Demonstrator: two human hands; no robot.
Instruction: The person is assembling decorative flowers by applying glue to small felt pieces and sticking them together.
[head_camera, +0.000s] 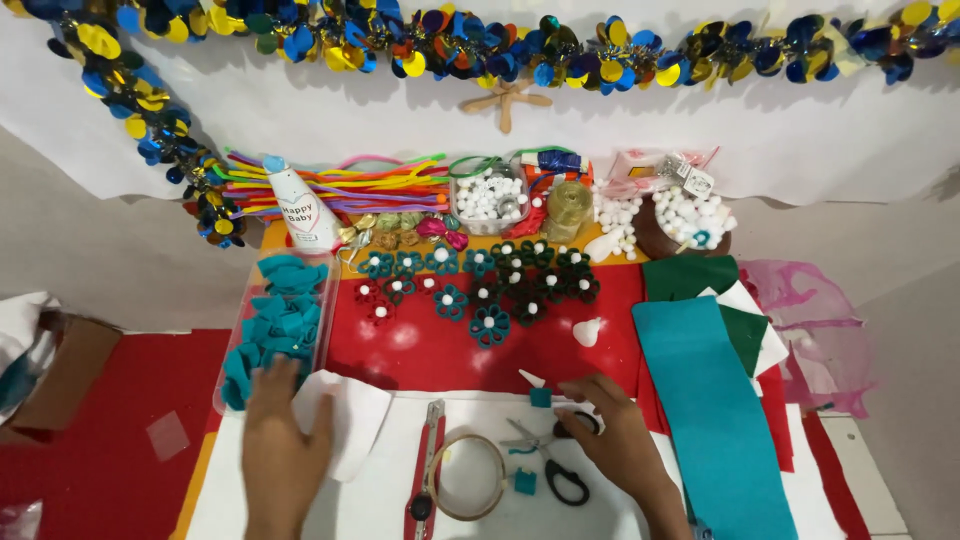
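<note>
My left hand (282, 450) lies flat, palm down, at the near end of a clear plastic tray (322, 320) filled with teal felt pieces (275, 320), its fingers also over a white sheet (350, 420). My right hand (622, 435) rests on the white work surface with its fingertips at a small teal felt square (540, 397). Black-handled scissors (560, 475) lie just beside and partly under that hand. Another small teal piece (525, 482) lies near the scissors. Neither hand grips anything.
A wooden hoop (466, 477) and a red-handled cutter (428, 470) lie between my hands. Several felt flowers (490, 325) with white centres sit on red felt. A long teal felt strip (715, 420) is at the right. Pipe cleaners (350, 190), white pom-poms (488, 198) and a glue bottle (300, 205) line the back.
</note>
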